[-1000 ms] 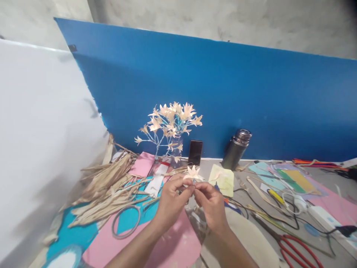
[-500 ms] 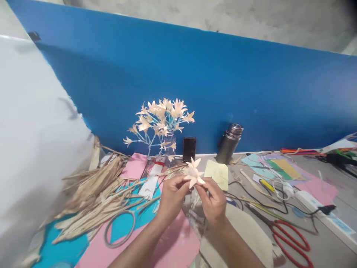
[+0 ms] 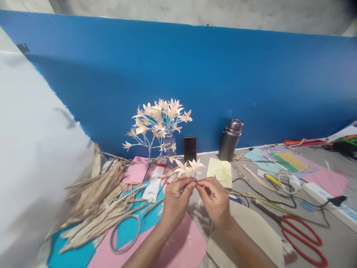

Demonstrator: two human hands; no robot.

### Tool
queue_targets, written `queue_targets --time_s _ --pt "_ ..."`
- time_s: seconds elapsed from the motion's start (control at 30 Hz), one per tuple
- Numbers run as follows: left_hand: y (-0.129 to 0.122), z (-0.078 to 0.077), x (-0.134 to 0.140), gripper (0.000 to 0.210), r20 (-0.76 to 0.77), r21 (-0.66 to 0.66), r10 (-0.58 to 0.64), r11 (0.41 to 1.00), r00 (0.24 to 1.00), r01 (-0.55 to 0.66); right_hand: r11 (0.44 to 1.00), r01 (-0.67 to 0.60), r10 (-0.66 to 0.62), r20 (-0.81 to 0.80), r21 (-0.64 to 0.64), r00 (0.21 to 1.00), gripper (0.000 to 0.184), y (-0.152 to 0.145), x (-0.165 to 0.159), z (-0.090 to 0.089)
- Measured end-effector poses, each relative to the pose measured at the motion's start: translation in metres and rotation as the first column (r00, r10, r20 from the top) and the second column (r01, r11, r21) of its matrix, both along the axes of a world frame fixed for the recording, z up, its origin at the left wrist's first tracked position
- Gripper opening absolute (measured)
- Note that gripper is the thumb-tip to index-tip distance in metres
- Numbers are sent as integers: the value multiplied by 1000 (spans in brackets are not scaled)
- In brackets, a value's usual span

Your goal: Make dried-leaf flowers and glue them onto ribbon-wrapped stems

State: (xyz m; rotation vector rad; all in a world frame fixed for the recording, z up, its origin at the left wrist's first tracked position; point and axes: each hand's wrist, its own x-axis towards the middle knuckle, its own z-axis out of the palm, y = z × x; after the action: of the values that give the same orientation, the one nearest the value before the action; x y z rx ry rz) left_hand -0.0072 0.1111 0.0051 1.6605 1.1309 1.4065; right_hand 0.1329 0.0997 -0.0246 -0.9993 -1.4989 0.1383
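Note:
Two pale cream artificial flowers (image 3: 196,166), with pointed petals, stand upright just above my fingertips. My left hand (image 3: 176,199) is closed, pinching the thin bluish stem below the blooms. From the other side, my right hand (image 3: 216,201) pinches at the same spot, its fingertips touching those of the left. Most of the stem is hidden by my fingers. Behind my hands, a clear vase (image 3: 169,143) holds a bunch of similar cream flowers (image 3: 160,115) on blue-wrapped stems.
Dried husks (image 3: 97,201) and a grey ring of tape (image 3: 113,238) lie to the left over pink and blue sheets. A phone (image 3: 190,148) and a flask (image 3: 231,139) stand by the blue partition. Red-handled scissors (image 3: 302,238), cables and a power strip (image 3: 346,212) lie right.
The blooms have turned in my fingers, so two flowers and a bit of stem now show apart. Both hands stay together; the view has shifted slightly.

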Motion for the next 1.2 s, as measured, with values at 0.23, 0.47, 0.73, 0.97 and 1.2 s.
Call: queue_targets --time_s 0.23,0.47,0.73,0.97,1.2 --pt "0 -8 1 14 -98 208 67 977 993 -45 999 -29 26 94 38 995 14 -1 6 3" --pt "-2 -5 3 17 -138 408 197 904 971 -125 1000 -29 29 61 -9 998 11 0 1 -3" --pt "10 -17 -6 24 -308 536 431 815 848 -219 966 -20 24 13 -260 1000 10 10 -3 -20" --pt "12 -25 -3 25 -339 583 474 784 813 -213 956 -33 43 26 -290 999 11 15 -1 -25" --pt "11 -25 3 17 -240 266 257 945 936 -191 959 -72 88 47 -272 995 15 13 -2 -21"
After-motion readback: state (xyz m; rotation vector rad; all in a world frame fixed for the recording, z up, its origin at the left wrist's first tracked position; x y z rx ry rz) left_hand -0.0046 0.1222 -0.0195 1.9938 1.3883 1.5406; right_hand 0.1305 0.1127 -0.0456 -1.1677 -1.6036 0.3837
